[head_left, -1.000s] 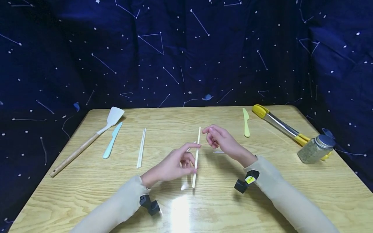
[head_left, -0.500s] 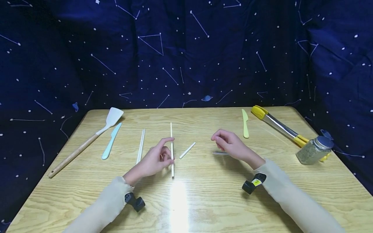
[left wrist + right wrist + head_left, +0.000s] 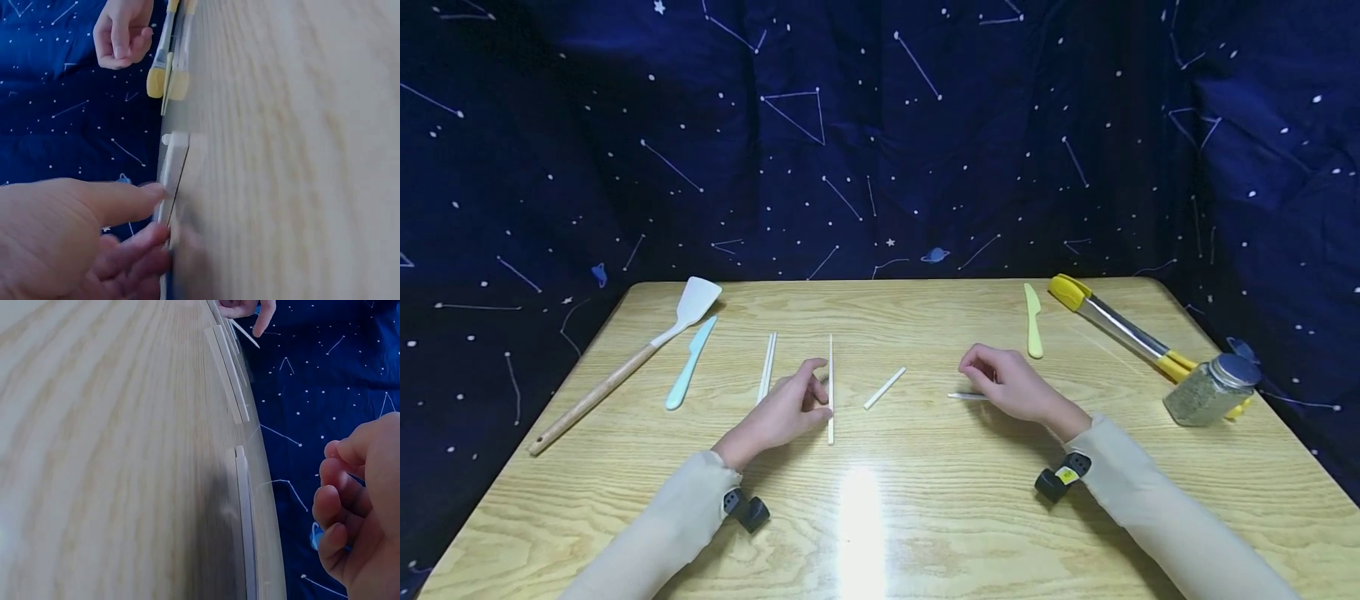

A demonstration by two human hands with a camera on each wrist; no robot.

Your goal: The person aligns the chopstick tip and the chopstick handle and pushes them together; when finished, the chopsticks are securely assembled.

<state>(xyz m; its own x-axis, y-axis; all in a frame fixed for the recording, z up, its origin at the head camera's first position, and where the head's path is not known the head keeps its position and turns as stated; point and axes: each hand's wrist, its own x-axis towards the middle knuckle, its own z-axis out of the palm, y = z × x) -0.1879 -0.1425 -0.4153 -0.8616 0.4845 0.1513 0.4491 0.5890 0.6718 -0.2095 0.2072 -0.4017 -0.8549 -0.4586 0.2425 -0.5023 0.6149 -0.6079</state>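
A thin pale wooden chopstick (image 3: 831, 429) stands lengthwise on or just above the table, left of centre. My left hand (image 3: 782, 417) holds it by the side, thumb and fingertips against it; in the left wrist view the thumb tip meets the chopstick (image 3: 177, 153). Partly behind that hand lies a pair of white chopsticks (image 3: 767, 358). A short white stick (image 3: 884, 388) rests slantwise between the hands. My right hand (image 3: 1018, 387) hovers with loosely curled fingers, holding nothing, above another short stick (image 3: 964, 396), whose right end it hides.
At the left lie a white spatula with a wooden handle (image 3: 617, 379) and a light blue knife (image 3: 688, 367). At the right are a yellow-green knife (image 3: 1033, 321), yellow-tipped tongs (image 3: 1120, 325) and a glass jar of dried herbs (image 3: 1210, 392). A starry curtain (image 3: 880, 142) hangs behind the table (image 3: 940, 533).
My left hand has carried the chopstick leftward and lowered it beside the white pair, uncovering the slanted short stick. My right hand has drawn slightly right and back.
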